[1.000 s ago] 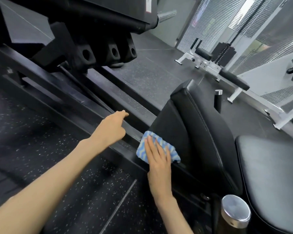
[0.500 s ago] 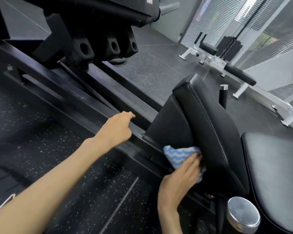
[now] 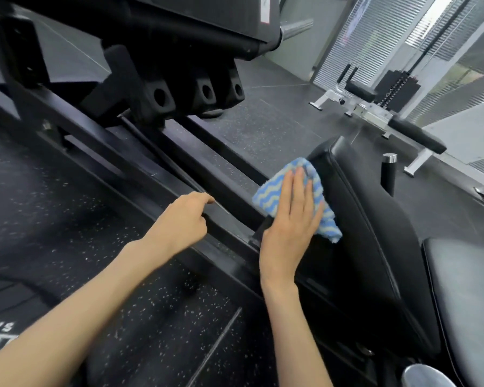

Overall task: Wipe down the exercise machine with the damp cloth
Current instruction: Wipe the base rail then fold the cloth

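A blue cloth with pale wavy stripes point(image 3: 273, 192) lies flat against the side of the black padded backrest point(image 3: 375, 219) of the exercise machine. My right hand point(image 3: 291, 219) presses on the cloth with straight fingers, pointing up the pad's side. My left hand point(image 3: 179, 222) rests on the black steel frame rail point(image 3: 118, 160) to the left, fingers loosely curled over its edge. The black seat pad point(image 3: 467, 297) lies at the right.
The machine's black carriage with round holes point(image 3: 179, 90) hangs above the rails. A chrome-capped handle point(image 3: 389, 171) stands behind the backrest and another chrome cap point(image 3: 425, 375) shows at the bottom right. A white-framed machine point(image 3: 375, 113) stands at the back on speckled rubber floor point(image 3: 53, 205).
My right hand has swept the cloth from low on the backrest's side up toward its top corner, fingers now flat. My left hand stays on the rail.
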A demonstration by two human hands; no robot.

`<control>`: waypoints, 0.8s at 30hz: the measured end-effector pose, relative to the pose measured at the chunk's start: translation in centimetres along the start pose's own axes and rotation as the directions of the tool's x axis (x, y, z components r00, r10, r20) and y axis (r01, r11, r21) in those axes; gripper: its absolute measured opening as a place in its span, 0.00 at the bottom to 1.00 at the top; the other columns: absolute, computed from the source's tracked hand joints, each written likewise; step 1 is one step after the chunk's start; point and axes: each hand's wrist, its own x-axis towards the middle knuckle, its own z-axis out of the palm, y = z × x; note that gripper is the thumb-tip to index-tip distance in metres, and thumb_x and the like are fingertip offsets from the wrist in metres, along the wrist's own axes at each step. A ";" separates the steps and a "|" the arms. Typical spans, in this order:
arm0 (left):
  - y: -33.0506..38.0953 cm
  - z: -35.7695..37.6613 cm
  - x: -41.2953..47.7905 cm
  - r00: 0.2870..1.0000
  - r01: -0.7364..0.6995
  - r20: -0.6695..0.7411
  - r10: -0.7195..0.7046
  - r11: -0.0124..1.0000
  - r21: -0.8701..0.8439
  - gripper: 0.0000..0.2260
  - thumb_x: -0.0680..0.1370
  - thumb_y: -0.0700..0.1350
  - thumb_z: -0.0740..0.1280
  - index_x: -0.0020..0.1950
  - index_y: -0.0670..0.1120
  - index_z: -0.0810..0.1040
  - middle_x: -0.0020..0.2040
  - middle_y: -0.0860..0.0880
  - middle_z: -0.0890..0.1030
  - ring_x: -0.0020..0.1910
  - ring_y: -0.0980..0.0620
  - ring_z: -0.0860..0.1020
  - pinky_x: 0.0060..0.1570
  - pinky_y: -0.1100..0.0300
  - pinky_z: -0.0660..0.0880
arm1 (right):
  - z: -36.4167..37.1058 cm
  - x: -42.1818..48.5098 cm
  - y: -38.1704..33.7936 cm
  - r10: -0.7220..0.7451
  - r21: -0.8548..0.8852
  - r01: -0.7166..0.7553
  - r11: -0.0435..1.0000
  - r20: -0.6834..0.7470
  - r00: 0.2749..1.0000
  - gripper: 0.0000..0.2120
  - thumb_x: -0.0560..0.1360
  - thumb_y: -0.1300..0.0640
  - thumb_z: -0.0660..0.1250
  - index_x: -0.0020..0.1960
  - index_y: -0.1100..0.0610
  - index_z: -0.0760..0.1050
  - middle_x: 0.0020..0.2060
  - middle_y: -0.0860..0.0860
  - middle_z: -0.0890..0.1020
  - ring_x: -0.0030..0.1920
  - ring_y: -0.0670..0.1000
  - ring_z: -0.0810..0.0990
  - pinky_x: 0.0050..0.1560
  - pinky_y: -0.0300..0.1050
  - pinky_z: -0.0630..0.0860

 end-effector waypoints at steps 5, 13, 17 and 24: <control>-0.3 -2.6 -0.7 0.998 0.053 -0.038 -0.053 0.999 0.003 0.25 0.75 0.32 0.56 0.71 0.43 0.67 0.70 0.45 0.68 0.68 0.47 0.68 0.65 0.57 0.66 | 1.0 -7.6 -1.4 -0.025 0.095 -0.003 0.995 0.301 0.953 0.35 0.62 0.75 0.57 0.68 0.60 0.71 0.70 0.52 0.70 0.70 0.50 0.65 0.72 0.53 0.55; -3.0 -7.7 -2.6 0.956 0.198 -0.222 -0.190 0.980 0.012 0.25 0.75 0.33 0.56 0.73 0.41 0.63 0.73 0.46 0.65 0.71 0.47 0.63 0.68 0.57 0.62 | 6.2 0.3 -11.4 -0.390 0.387 0.138 0.912 0.710 0.586 0.27 0.72 0.69 0.57 0.70 0.56 0.67 0.68 0.51 0.72 0.67 0.54 0.69 0.63 0.51 0.67; -3.0 -10.9 -3.6 0.926 0.201 -0.333 -0.178 0.979 0.037 0.25 0.76 0.32 0.56 0.73 0.42 0.62 0.72 0.46 0.65 0.70 0.47 0.64 0.67 0.56 0.63 | 6.3 0.6 -12.4 -0.218 0.160 0.151 0.976 0.787 0.577 0.23 0.77 0.62 0.56 0.71 0.49 0.64 0.66 0.47 0.72 0.64 0.51 0.71 0.59 0.49 0.70; -2.4 -16.5 -7.0 0.823 0.156 -0.564 -0.064 0.981 0.116 0.25 0.76 0.34 0.57 0.74 0.44 0.62 0.75 0.48 0.62 0.72 0.50 0.61 0.70 0.61 0.59 | 1.1 5.9 -15.1 -0.007 0.076 -0.119 0.990 0.865 0.501 0.15 0.79 0.61 0.54 0.64 0.60 0.70 0.63 0.58 0.74 0.64 0.58 0.72 0.59 0.48 0.70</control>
